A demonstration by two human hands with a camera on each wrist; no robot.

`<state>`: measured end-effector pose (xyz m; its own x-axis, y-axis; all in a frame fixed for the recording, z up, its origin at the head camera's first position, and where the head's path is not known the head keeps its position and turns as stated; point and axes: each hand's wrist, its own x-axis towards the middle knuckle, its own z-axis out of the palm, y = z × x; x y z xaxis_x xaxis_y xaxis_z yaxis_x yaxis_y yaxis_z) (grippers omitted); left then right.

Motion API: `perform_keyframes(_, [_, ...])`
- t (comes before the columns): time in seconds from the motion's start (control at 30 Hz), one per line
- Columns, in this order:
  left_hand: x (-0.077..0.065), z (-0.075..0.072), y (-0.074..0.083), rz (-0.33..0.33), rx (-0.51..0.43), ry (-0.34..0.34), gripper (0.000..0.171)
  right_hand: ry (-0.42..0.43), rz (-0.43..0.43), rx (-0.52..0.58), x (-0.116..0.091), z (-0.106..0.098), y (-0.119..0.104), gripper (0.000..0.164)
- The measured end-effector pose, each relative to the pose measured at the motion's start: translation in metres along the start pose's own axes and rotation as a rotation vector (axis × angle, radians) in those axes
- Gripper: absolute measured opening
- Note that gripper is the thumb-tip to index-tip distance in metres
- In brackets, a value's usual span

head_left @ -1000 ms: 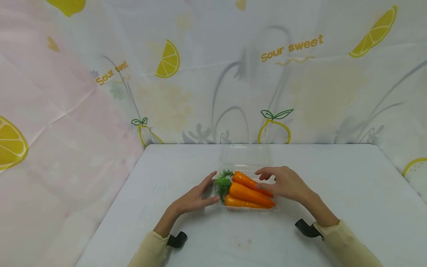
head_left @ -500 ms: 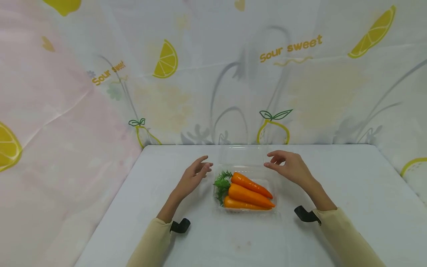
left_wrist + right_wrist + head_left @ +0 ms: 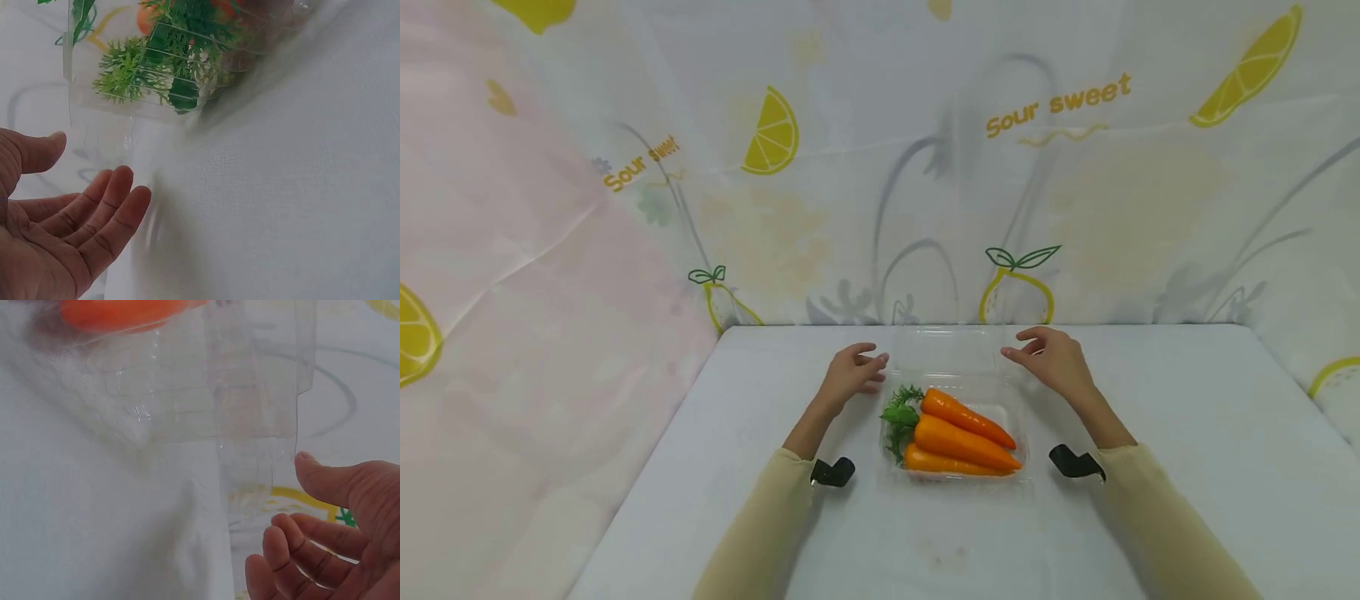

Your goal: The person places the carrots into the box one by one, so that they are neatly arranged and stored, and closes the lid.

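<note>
A clear plastic box lies on the table, its hinged lid folded back flat behind it. Inside are three orange carrots side by side, their green tops at the left end. My left hand hovers just left of the lid; in the left wrist view its fingers are spread from the thumb, with nothing between. Across from it, my right hand is by the lid's right side. Its thumb comes near the plastic edge in the right wrist view, and its fingers are loosely bent around nothing.
The box stands on a white table. Behind the table's back edge hangs a pale cloth printed with lemons and lettering. A black curved piece is fixed at each wrist, beside the cream sleeves.
My right hand has left the carrots and moved back to the lid's right side. My left hand has moved from the box's left side up beside the lid. The carrots lie as before.
</note>
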<state>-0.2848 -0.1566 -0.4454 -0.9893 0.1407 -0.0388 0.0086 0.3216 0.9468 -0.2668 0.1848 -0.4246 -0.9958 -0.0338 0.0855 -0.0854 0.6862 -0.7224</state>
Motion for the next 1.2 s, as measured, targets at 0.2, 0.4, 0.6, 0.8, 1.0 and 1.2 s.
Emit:
perform_keyframes(0.2, [0.010,0.005,0.001,-0.039,0.010,0.006,0.053,-0.117,0.123,0.030,0.006,0.002,0.004,0.060])
perform_keyframes(0.4, [0.012,0.010,0.005,-0.046,0.004,0.011,0.047,-0.196,0.170,0.124,0.006,0.004,0.005,0.055])
perform_keyframes(0.6, [0.013,0.012,0.006,-0.067,-0.034,0.020,0.042,-0.207,0.194,0.201,0.006,0.005,0.007,0.047])
perform_keyframes(0.8, [0.014,0.013,0.004,-0.090,-0.057,0.027,0.040,-0.212,0.189,0.234,0.006,0.007,0.007,0.046])
perform_keyframes(1.0, [0.009,0.011,0.011,-0.076,-0.089,0.004,0.041,-0.151,0.156,0.272,0.005,0.008,0.006,0.042])
perform_keyframes(1.2, [0.011,0.009,0.007,0.007,-0.156,0.002,0.040,-0.109,0.118,0.333,0.003,0.007,0.006,0.044])
